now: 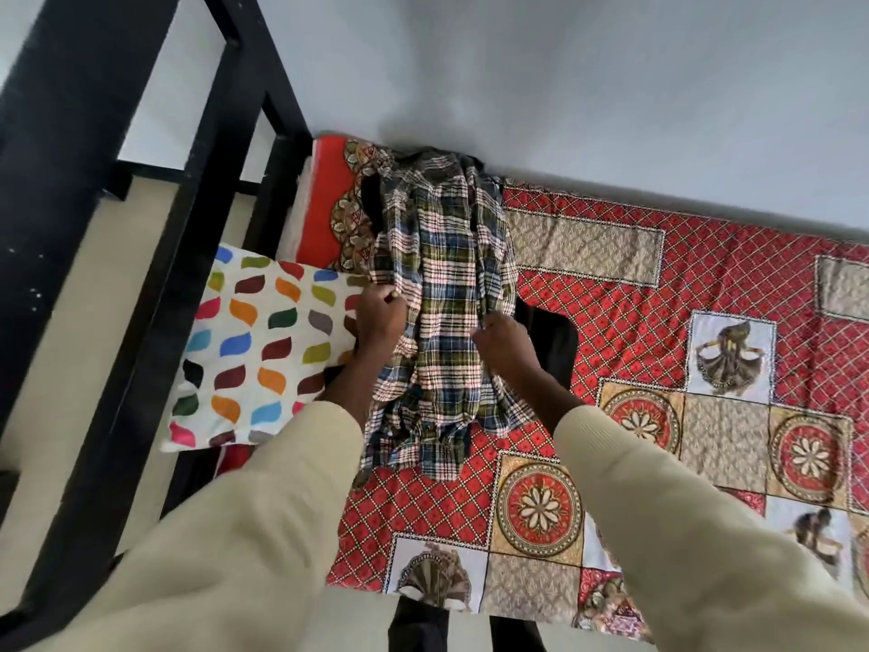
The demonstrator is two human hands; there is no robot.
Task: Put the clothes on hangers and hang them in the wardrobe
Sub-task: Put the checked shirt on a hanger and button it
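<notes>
A: Head view, the only one. Entry: a plaid shirt lies crumpled on the bed, running from upper centre of the frame down to the middle. Where are the hands?

B: Both on the shirt. The left hand, just left of centre, pinches a fold at the shirt's left edge, fingers curled into the cloth. The right hand, just right of centre, grips the opposite edge the same way. Cream sleeves fill the lower frame.

A: Any hanger visible? Wardrobe?

B: Neither shows. A dark garment lies partly under the shirt, right of centre beside the right hand; what sort of garment it is cannot be told. More dark cloth peeks out at the shirt's top edge, upper centre.

A: Other items?

B: A pillow with coloured leaf shapes at centre left, touching the shirt's left side. A black bed frame along the left. The patterned red bedsheet covers the right half.

A: Progress judgement?

B: Early. The shirt is not on a hanger and looks bunched; it probably needs spreading or lifting first. Left to do: hanger into this shirt, carry it to the wardrobe, then at least the dark garment. Nothing in frame counts as hung.
</notes>
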